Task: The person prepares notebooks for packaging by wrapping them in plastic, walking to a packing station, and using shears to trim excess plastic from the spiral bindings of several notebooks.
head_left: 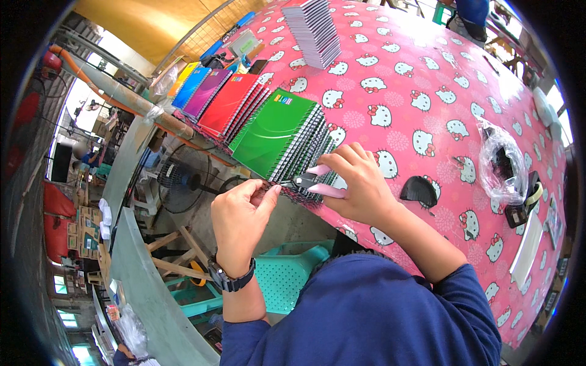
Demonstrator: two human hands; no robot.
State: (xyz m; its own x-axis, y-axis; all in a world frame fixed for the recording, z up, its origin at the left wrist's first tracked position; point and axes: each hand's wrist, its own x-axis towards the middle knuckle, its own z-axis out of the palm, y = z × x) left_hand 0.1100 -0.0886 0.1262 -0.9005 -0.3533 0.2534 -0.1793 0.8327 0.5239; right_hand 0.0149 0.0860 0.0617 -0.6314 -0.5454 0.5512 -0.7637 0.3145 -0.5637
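A stack of green spiral notebooks [271, 131] lies at the table's near left edge, its black wire coils facing right. My right hand [360, 183] is closed around small pliers [305, 180] with pink handles. Their jaws point left, at the near end of the stack's coils. My left hand [244, 210], with a dark watch on the wrist, pinches with thumb and forefinger right by the plier tips. What lies between those fingers is too small to make out; it may be a coil end.
Red notebooks [231, 100], purple ones [206, 91] and blue ones [189, 85] line the left edge beyond the green stack. A tall notebook pile [312, 36] stands farther back. On the right lie a dark curved piece [419, 191] and a clear plastic bag [503, 161]. A green chair [284, 274] is below.
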